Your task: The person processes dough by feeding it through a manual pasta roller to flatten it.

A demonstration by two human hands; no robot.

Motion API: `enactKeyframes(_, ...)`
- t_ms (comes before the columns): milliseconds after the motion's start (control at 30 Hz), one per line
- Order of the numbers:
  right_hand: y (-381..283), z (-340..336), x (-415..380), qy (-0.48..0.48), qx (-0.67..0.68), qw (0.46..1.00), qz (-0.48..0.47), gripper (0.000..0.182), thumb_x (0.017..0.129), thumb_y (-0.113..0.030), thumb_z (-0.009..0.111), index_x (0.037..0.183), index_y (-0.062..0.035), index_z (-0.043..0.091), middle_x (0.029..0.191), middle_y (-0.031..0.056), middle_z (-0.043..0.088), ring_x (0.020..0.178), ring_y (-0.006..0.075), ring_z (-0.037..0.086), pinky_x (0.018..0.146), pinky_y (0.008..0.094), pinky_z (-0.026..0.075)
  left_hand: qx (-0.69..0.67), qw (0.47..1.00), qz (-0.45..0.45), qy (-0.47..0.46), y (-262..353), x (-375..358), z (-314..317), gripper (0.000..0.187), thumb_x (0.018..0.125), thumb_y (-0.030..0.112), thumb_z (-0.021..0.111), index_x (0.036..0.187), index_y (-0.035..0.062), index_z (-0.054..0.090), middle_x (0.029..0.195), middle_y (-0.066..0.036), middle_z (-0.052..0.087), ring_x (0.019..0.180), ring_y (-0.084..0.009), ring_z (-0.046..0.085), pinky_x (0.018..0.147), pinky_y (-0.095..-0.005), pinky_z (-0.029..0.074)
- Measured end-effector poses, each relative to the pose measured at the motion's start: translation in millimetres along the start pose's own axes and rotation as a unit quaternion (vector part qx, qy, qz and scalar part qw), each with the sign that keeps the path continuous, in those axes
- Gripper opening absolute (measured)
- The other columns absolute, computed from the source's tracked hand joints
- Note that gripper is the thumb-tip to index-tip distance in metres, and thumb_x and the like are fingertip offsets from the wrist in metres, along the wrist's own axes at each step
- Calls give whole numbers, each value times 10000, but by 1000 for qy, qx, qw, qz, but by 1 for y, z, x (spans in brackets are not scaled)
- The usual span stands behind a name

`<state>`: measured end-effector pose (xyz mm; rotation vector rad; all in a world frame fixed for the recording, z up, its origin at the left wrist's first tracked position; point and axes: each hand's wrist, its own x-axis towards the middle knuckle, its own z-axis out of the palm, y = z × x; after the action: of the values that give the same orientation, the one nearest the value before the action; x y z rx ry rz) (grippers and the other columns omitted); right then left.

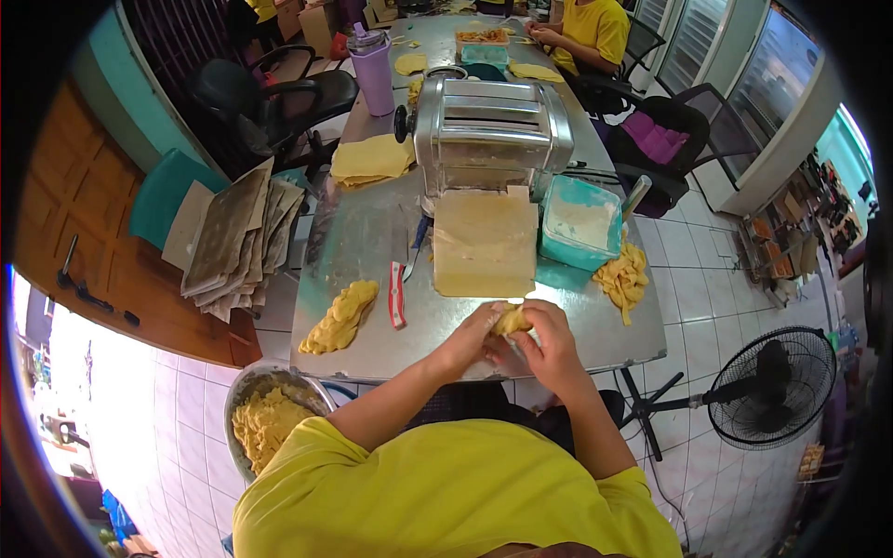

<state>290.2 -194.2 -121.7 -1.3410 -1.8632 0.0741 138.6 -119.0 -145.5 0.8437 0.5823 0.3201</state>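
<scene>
At the front edge of the metal table point(363, 256), my left hand point(468, 340) and my right hand point(551, 346) are closed around a small lump of yellow dough point(511, 322). Just beyond them, a flat tan tray point(484, 246) slopes out of a steel dough roller machine point(493, 130). Left of my hands lies a long twisted piece of dough point(341, 318), beside a red-and-white handle point(397, 296). A teal tub point(581, 223) with white powder stands to the right, with crumpled dough strips point(621, 279) next to it.
A metal bowl of dough point(274, 418) sits low on my left. Stacked dough sheets point(372, 160) and a purple tumbler point(374, 79) are on the table's left side. A black fan point(770, 391) stands on the right. Another person point(588, 37) works at the far end.
</scene>
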Motion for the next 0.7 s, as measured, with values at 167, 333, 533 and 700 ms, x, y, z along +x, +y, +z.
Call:
enactKeyframes(167, 0, 6, -1, 76, 217, 952, 203, 293, 816, -65, 604, 1082, 14, 507, 879, 143, 578, 756, 256, 567, 690, 306, 453, 312, 909, 272, 38, 4, -8, 6, 467, 922, 192, 493, 1324, 7, 342, 1130, -85, 446, 1016, -131, 478, 836, -238, 417)
enactKeyframes(333, -8, 13, -2, 61, 210, 955, 203, 304, 880, -123, 532, 1149, 11, 484, 886, 159, 577, 778, 234, 584, 696, 295, 458, 289, 907, 293, 93, -4, -4, 9, 326, 865, 107, 577, 1152, -25, 495, 926, -109, 594, 803, -139, 563, 714, -269, 464)
enactKeyframes(533, -9, 19, -7, 87, 192, 954, 213, 175, 893, -131, 512, 986, 16, 509, 814, 159, 593, 698, 249, 590, 626, 314, 461, 314, 912, 240, 108, -4, -6, 7, 246, 878, 126, 567, 1061, -34, 528, 857, -98, 606, 789, -117, 559, 704, -255, 458)
enactKeyframes(700, -6, 12, 2, 30, 273, 928, 254, 225, 890, -146, 543, 1044, 12, 500, 784, 107, 585, 691, 148, 562, 606, 268, 447, 193, 958, 208, 41, 3, -6, 7, 238, 905, 117, 530, 1089, -31, 494, 940, -39, 570, 847, -77, 521, 748, -219, 436)
